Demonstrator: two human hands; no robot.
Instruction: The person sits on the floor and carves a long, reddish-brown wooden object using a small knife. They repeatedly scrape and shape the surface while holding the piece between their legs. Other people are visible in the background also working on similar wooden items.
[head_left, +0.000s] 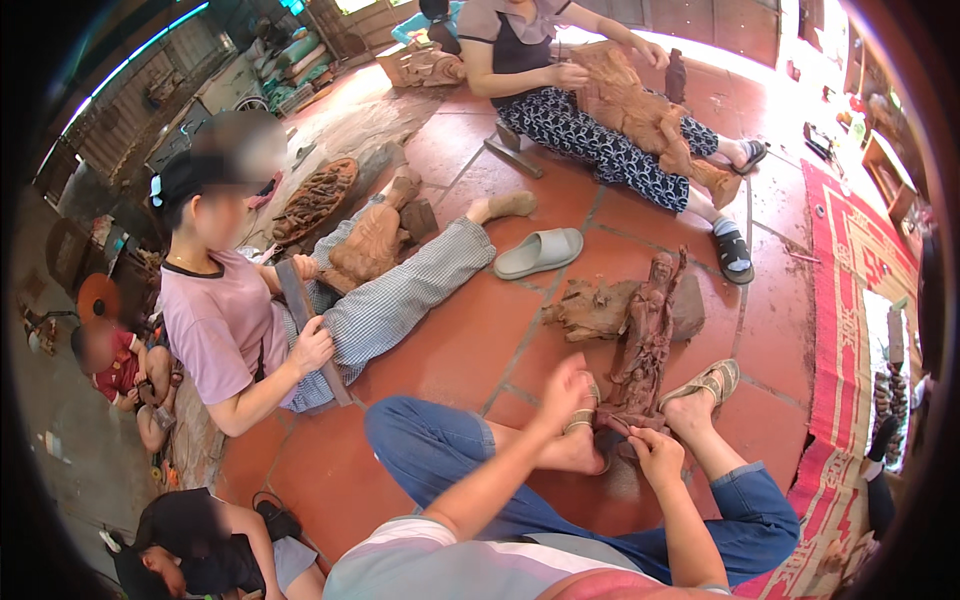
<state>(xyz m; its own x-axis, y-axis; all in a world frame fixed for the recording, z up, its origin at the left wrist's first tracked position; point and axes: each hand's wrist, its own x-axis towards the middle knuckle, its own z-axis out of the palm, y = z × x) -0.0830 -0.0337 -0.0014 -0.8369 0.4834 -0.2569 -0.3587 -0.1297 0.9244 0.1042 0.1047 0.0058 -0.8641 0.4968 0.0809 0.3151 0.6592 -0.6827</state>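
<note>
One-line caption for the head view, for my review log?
Seated on a tiled floor, left hand and right hand work at an upright wooden figure carving between sandalled feet.

floor of large reddish-brown tiles (470,350) with pale joints. lying directly on it: a grey-green slipper (538,252), a low carved wood piece (600,308) beside an upright carved wooden figure (648,340), a dark wooden block (512,152), and a round carved panel (315,198). a red patterned mat (850,330) covers the right edge.
</note>
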